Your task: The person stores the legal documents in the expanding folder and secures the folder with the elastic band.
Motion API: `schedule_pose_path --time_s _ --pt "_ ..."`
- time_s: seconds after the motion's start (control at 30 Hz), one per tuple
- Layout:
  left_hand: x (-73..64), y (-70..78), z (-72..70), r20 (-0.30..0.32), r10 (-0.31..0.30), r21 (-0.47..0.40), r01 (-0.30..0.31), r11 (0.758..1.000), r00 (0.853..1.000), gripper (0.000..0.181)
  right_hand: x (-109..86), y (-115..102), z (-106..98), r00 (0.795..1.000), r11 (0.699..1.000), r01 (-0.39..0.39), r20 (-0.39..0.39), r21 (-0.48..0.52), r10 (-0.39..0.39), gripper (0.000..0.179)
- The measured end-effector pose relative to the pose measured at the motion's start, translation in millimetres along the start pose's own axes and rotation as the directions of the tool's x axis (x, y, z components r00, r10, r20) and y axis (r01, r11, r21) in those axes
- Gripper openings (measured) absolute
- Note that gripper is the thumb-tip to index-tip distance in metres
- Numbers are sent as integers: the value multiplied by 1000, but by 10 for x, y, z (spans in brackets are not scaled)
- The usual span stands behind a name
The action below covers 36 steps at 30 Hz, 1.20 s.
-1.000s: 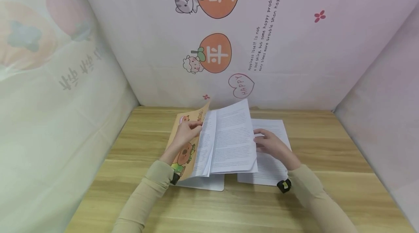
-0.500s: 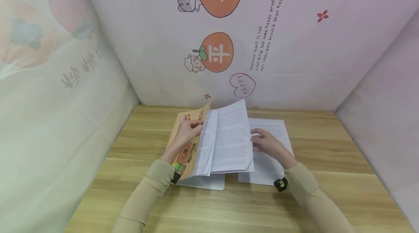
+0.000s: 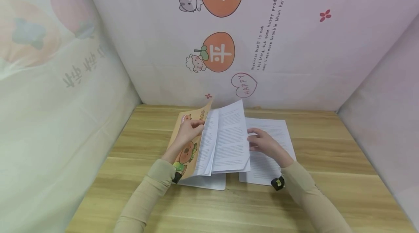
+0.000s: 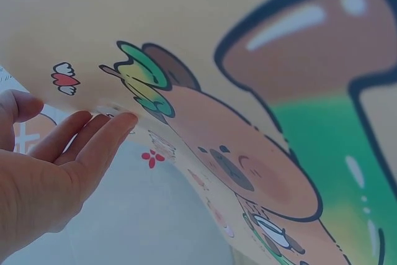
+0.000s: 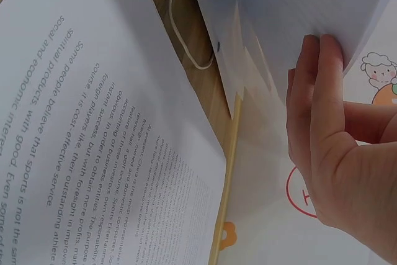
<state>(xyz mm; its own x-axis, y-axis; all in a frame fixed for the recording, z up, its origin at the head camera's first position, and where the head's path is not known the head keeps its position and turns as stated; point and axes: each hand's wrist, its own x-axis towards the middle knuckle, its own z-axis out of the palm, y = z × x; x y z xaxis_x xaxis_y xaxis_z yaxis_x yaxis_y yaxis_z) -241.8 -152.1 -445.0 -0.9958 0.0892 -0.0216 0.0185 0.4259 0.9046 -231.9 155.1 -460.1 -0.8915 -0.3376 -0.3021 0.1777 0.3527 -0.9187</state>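
An orange cartoon file folder (image 3: 190, 154) stands partly opened left of centre, its raised cover (image 4: 236, 159) filling much of the left wrist view. My left hand (image 3: 187, 131) pinches the cover's right edge between thumb and fingers. Printed pages (image 3: 207, 149) show just inside the cover. My right hand (image 3: 266, 145) grips the right edge of a raised, tilted bundle of printed sheets (image 3: 230, 136), fingers on the near face in the right wrist view. The bundle's left edge meets the pages by the cover; how far it reaches inside is hidden.
Another printed sheet (image 3: 273, 169) lies flat on the wooden table (image 3: 248, 207), under my right hand. A thin white loop (image 5: 175, 23) lies beside it. The folder's pale lower part (image 3: 211, 182) rests on the table. Printed cloth walls (image 3: 294, 80) enclose the back and sides.
My right hand has moved left with the sheet bundle, bringing it closer to the folder. My left hand keeps its hold on the cover. The head view has shifted slightly.
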Motion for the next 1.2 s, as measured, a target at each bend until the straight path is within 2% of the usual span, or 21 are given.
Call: schedule_pose_path --time_s 0.1,0.33,0.57,0.93,1.2 --pt "6 -11 3 -3 -7 2 7 1000 1000 42 -2 -3 7 1000 1000 -5 2 -1 5 46" --pt "8 -23 -1 -9 -13 -4 13 1000 1000 40 -28 -32 26 998 999 37 46 28 -38 45" --pt "6 -19 5 -14 -3 -4 3 1000 1000 41 43 -58 114 1000 1000 -3 26 20 3 46" --pt "0 -13 3 -13 3 -7 -3 1000 1000 39 129 -58 184 998 999 16 54 43 -18 45" --pt "4 5 -4 -9 0 -11 0 1000 1000 39 198 -61 258 998 997 -8 66 71 3 45"
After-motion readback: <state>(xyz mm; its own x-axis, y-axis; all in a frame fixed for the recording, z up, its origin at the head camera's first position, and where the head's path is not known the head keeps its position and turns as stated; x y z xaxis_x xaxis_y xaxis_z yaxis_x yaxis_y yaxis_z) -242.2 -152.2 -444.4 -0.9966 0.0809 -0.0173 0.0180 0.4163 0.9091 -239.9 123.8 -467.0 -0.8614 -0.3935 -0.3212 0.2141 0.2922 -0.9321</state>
